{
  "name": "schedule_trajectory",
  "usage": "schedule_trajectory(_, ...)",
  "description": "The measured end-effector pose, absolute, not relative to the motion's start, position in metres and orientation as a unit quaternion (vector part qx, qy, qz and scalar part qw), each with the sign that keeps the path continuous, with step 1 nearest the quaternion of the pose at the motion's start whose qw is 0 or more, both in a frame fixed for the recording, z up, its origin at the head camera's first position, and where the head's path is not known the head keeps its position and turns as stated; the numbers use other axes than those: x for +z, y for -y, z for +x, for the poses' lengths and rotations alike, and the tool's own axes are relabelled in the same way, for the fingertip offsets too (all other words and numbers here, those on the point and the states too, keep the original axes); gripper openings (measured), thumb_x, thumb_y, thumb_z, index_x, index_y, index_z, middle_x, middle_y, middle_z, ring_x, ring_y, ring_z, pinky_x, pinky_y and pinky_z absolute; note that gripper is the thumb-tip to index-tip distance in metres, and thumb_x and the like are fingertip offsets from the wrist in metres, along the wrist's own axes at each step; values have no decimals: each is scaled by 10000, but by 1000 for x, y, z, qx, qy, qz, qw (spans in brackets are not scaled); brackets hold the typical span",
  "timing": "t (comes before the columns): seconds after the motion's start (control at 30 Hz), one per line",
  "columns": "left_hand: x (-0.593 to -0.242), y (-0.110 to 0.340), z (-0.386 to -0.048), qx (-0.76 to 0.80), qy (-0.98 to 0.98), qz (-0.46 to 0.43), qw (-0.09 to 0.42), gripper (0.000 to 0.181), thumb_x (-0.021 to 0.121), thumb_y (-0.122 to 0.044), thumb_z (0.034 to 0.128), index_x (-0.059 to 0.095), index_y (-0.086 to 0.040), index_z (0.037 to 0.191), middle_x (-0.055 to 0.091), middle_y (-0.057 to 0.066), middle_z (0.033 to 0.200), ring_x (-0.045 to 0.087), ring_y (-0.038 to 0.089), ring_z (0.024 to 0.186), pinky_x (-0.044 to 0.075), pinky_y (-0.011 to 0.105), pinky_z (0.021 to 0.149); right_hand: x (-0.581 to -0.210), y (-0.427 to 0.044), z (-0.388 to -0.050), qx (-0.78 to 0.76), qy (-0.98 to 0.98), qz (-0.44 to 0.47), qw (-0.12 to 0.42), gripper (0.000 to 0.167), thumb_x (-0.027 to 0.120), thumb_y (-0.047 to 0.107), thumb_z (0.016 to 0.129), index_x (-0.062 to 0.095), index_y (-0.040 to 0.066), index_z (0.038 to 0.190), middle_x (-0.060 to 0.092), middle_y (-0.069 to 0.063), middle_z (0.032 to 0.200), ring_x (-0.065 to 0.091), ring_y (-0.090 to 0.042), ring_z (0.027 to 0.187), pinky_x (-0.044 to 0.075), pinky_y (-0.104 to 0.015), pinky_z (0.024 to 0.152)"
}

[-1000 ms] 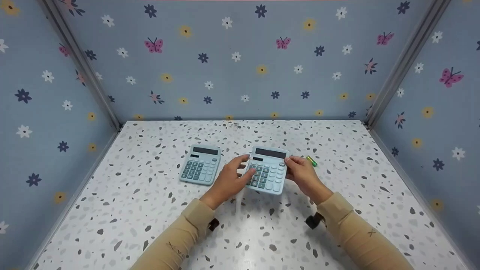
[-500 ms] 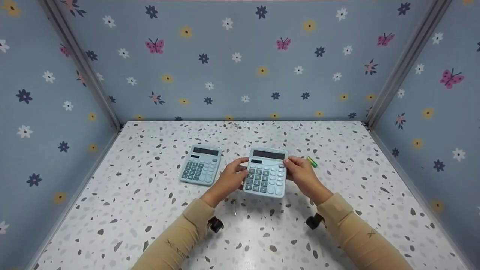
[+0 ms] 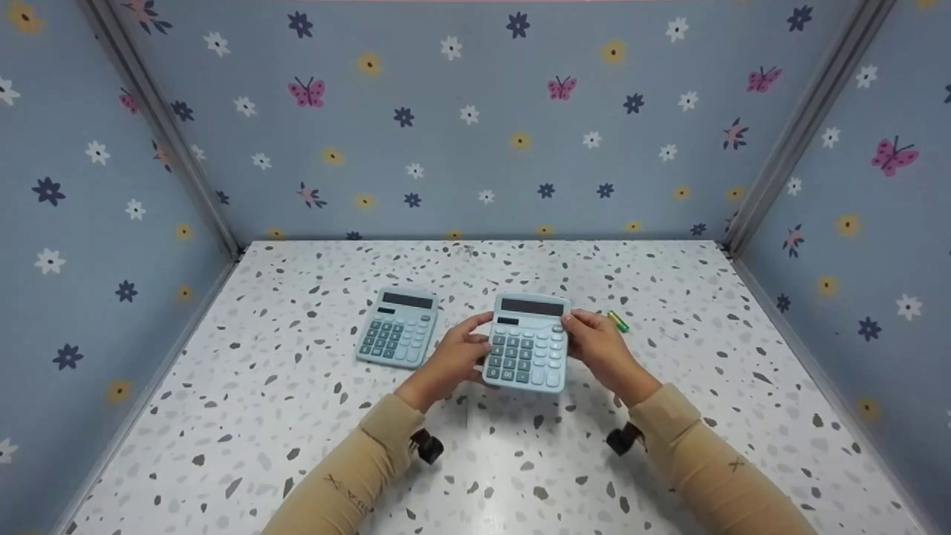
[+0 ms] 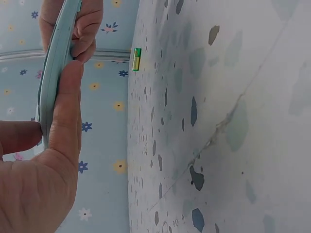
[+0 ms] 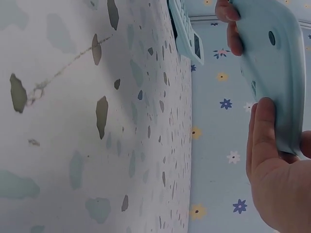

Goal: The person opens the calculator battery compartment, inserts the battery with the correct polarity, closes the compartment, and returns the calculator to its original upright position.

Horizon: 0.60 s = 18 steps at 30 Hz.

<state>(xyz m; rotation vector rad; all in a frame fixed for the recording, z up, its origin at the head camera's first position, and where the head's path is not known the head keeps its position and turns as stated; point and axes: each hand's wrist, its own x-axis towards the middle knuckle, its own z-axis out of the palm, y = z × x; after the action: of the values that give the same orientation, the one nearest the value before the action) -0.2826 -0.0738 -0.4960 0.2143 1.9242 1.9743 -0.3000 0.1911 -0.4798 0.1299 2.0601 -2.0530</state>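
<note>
A person in tan sleeves [image 3: 721,468] holds a pale blue desktop calculator [image 3: 526,342] in both hands, raised off the speckled white worktop [image 3: 475,483] near its middle. Its face is turned up toward the head camera, with the dark display strip at the far end and the number keys, darker than the rest, at the lower left. The left hand [image 3: 449,360] has its grip closed on the calculator's left edge — thumb on the key side, fingers along the back, as the left wrist view shows. The right hand [image 3: 600,345] is clamped on the upper right edge, its thumb at the front and its fingers flat against the underside, where the right wrist view shows a dark oval spot. A second calculator [image 3: 397,327], matching the first, lies face up on the worktop just beyond the left hand's outer side, slightly turned. Just beyond the right hand lies a small green-and-gold battery [image 3: 617,321]; whether it is one cell or two together is hard to tell. A black wrist camera [image 3: 621,440] sits below the right cuff, and blue wall panels [image 3: 475,111] patterned with flowers and butterflies stand round the worktop.
</note>
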Motion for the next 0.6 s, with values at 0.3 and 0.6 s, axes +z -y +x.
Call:
schedule_trajectory(0.3, -491, 74, -282, 724, -662, 76, 176, 612, 443, -28, 1120, 340, -161, 1708, 683, 204, 1337, 762, 231, 1028, 697, 422, 799, -477, -192, -300, -705, -695, 65, 127, 378, 482, 229, 1176, 620, -35, 1409, 745, -66, 1136, 732, -149, 969, 649, -264, 840)
schedule_trajectory(0.6, -488, 72, -287, 740, -655, 54, 140, 621, 438, -17, 1123, 315, -160, 1715, 666, 222, 1388, 763, 248, 1065, 696, 429, 828, -477, -189, -295, -708, -694, 52, 119, 402, 477, 207, 1172, 599, -40, 1466, 771, -90, 1139, 763, -169, 951, 662, -281, 825)
